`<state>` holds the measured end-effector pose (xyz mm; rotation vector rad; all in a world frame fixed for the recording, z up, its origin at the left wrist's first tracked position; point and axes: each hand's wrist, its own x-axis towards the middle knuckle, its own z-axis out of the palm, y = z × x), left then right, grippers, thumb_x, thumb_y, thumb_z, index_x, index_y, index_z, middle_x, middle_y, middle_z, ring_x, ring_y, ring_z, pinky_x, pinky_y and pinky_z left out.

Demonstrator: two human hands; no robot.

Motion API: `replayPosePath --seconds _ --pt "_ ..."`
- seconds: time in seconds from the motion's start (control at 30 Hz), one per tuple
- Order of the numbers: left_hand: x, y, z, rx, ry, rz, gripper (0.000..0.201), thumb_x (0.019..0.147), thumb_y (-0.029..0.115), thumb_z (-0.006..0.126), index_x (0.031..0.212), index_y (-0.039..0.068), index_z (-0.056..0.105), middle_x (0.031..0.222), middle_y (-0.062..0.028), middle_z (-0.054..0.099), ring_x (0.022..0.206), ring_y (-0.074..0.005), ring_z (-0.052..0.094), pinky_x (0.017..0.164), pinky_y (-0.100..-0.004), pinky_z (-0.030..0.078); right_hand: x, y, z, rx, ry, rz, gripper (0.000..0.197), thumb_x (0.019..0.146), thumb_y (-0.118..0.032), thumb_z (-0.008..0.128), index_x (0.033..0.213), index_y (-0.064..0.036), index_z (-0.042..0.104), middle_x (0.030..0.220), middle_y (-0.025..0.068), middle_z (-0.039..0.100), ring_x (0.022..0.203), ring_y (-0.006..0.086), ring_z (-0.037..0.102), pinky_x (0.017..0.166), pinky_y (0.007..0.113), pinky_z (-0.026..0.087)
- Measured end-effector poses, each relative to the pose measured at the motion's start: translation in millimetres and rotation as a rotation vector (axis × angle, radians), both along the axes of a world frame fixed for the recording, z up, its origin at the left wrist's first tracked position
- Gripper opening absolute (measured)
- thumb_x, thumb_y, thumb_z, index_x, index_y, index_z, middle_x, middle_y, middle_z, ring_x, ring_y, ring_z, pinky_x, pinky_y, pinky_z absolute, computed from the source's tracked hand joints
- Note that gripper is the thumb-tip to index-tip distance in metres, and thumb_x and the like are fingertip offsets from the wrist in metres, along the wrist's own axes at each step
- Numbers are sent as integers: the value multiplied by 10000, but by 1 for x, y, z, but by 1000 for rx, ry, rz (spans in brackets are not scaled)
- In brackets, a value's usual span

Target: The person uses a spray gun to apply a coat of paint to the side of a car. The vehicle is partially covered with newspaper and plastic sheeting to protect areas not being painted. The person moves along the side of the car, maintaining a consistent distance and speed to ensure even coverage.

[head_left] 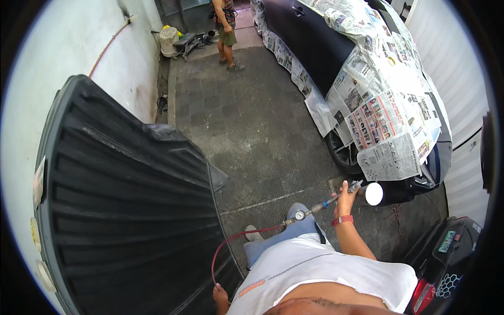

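Note:
My right hand [344,202], with a red band at the wrist, is closed around a spray gun [355,186]. A cup with a round white top [374,193] sits on the gun. Behind its grip are a blue fitting and a pressure gauge [300,215]. From there a red air hose [224,242] curves left and down across my front. At the lower edge, my left hand [221,294] is closed on that hose. Ahead of the gun stands a dark car [315,37], its front and windows masked with newspaper [375,121].
A large black ribbed panel [126,184] stands along the white wall [123,63] on my left. Another person [226,31] stands on the dark floor [236,110] farther off, near a bucket [168,41]. A black bumper-like part with a red lamp [423,295] is at lower right.

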<state>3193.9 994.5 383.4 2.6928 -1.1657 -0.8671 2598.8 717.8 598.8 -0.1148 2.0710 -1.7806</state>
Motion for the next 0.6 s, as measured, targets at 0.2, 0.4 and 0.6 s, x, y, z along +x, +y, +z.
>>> replayPosePath --seconds 0.2,0.4,0.6 --pt "58 -67 11 132 146 10 566 1099 504 423 961 -1 639 942 -256 715 899 -450 705 807 -560 532 39 6 -3 -21 27 -86 970 1014 -285 699 1696 -117 30 1379 110 498 979 189 566 613 354 599" --pt "28 -110 9 -101 273 36 580 1101 487 443 1163 -41 672 1081 -259 713 1001 -427 693 881 -500 522 46 -27 9 -74 100 -29 1019 1006 -305 718 1687 -71 -3 1337 154 519 1009 213 588 650 364 606" --pt "27 -236 54 -201 268 11 527 1087 459 458 945 -11 648 950 -256 687 947 -465 651 870 -546 469 32 -18 45 -187 102 -95 761 1020 -245 712 1614 -170 242 1295 69 515 953 165 591 669 386 615"
